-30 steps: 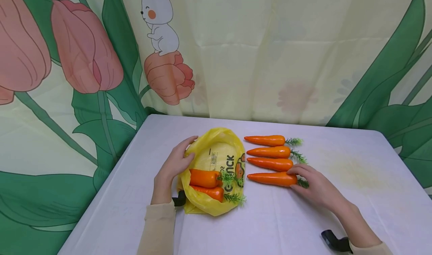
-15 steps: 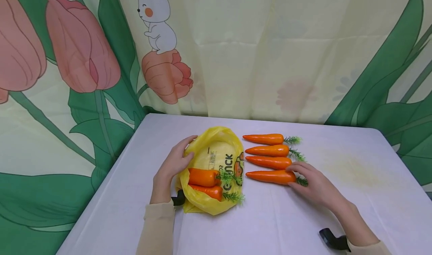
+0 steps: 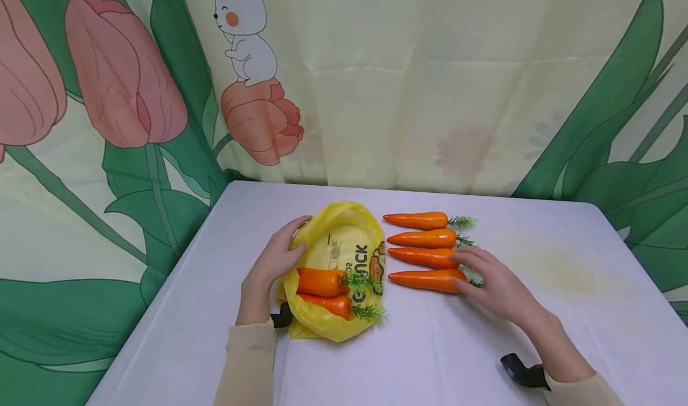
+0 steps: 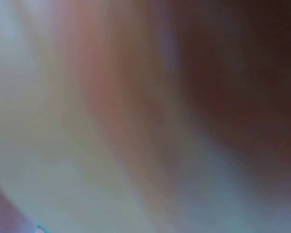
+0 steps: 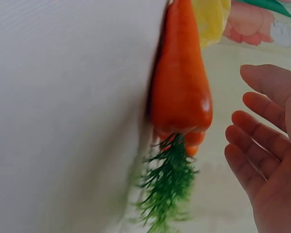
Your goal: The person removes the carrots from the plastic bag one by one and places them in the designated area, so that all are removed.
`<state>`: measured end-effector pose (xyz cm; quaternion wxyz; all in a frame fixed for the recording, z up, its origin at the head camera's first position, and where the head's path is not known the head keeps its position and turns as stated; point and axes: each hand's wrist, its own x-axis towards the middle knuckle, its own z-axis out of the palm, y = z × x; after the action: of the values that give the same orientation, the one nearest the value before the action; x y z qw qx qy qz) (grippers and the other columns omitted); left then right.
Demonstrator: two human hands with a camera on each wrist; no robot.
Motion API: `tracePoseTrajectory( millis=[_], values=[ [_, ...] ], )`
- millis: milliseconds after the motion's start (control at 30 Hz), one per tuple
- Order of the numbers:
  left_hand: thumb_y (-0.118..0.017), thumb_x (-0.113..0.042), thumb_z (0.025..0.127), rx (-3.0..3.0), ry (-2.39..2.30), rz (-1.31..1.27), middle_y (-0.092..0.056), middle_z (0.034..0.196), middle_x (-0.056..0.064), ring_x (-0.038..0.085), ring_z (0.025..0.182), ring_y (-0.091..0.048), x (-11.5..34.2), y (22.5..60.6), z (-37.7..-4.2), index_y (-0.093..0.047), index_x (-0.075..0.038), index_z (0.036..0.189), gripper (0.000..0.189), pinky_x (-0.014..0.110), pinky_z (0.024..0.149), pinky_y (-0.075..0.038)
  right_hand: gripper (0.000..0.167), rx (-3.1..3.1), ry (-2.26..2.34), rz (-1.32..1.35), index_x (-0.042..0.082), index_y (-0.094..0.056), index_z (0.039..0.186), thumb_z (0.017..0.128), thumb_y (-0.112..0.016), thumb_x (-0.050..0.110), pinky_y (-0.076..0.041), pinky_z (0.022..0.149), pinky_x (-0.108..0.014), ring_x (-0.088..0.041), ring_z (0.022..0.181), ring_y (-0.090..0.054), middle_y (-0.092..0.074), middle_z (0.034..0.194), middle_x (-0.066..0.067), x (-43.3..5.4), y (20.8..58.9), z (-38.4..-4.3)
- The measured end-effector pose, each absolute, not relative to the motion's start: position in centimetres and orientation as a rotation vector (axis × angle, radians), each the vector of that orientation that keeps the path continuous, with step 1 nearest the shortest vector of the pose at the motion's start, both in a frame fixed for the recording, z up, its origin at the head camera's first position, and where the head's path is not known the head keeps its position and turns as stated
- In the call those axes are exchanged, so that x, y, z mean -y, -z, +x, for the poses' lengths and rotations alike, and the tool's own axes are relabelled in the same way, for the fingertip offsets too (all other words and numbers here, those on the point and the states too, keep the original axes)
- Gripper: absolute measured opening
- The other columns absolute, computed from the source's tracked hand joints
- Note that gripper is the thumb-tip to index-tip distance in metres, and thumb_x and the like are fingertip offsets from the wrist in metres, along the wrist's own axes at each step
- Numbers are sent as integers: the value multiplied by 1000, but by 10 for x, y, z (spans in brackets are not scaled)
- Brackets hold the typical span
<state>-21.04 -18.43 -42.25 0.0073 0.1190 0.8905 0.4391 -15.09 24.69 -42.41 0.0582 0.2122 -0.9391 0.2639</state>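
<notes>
My left hand holds the left rim of a yellow plastic bag, thumb toward the opening. Inside lie two orange carrots with green tops, leaves pointing right. Right of the bag, several more carrots are lined up, tips to the left. Over the leafy end of the nearest carrot hovers my right hand, partly covering its greens. The right wrist view shows that carrot apart from the hand, whose fingers are spread and relaxed. Only blur fills the left wrist view.
A white cloth covers the table. Behind it hangs a curtain printed with tulips and a rabbit. Black wrist mounts sit under both forearms.
My right hand has lifted its fingers off the nearest carrot's leafy end. The left hand keeps its hold on the bag. The whole head view has shifted slightly.
</notes>
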Motion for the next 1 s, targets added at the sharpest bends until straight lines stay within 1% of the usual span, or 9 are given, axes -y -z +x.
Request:
tracePoseTrajectory(
  millis=[100,200,333,433,533,667,733,867,1000],
  values=[
    [-54,-9,98,-2782,-1375,372,-46,152,7,30,138,-41,184,423,-211,-44,-16,152,56,54,115,-30,41,2827,-810,660,3,-66,125,87,-79,11,-44,100,-61,-41,126,-50,-57,135,-18,-239,420,-154],
    [-54,-9,98,-2781,-1369,378,-46,152,7,30,138,-41,184,424,-211,-44,-16,152,56,54,115,-30,41,2796,-823,693,3,-66,126,87,-79,10,-46,98,-61,-39,123,-52,-59,132,-15,-230,417,-158],
    [-54,-9,98,-2784,-1357,380,-45,153,7,31,138,-41,184,423,-211,-44,-15,153,56,55,115,-29,37,2750,-906,765,8,-66,125,90,-76,11,-45,99,-57,-32,121,-53,-63,127,-8,-214,412,-166],
    [-53,-9,98,-2780,-1359,372,-44,153,7,30,139,-40,184,423,-211,-43,-16,153,56,55,115,-29,32,2732,-948,810,13,-66,123,92,-74,13,-44,100,-54,-28,123,-52,-65,126,-3,-200,406,-173],
    [-53,-8,97,-2778,-1365,372,-44,153,7,30,138,-41,185,423,-211,-44,-15,152,57,54,115,-29,32,2734,-927,843,15,-68,124,93,-74,17,-48,97,-53,-27,121,-55,-65,128,-3,-186,401,-179],
    [-53,-8,97,-2779,-1365,370,-45,153,6,29,139,-41,185,423,-212,-44,-15,152,57,54,115,-29,34,2749,-949,881,14,-68,126,93,-74,21,-52,95,-49,-25,119,-58,-62,129,-4,-168,398,-186],
    [-53,-9,97,-2778,-1364,358,-45,153,5,28,139,-40,185,424,-213,-44,-16,152,56,53,116,-29,35,2764,-973,879,13,-68,126,93,-74,23,-50,98,-48,-24,121,-57,-61,130,-4,-160,398,-188],
    [-53,-9,97,-2775,-1370,356,-45,153,5,29,139,-40,185,425,-213,-44,-16,152,56,53,115,-29,38,2786,-986,889,10,-66,128,93,-74,24,-48,100,-50,-27,122,-57,-59,135,-7,-147,398,-192],
    [-54,-8,97,-2778,-1376,380,-45,152,6,30,139,-40,184,424,-212,-45,-15,152,56,54,115,-30,37,2785,-991,943,11,-66,127,93,-74,23,-47,102,-51,-29,125,-55,-59,135,-8,-135,399,-197]
  ],
)
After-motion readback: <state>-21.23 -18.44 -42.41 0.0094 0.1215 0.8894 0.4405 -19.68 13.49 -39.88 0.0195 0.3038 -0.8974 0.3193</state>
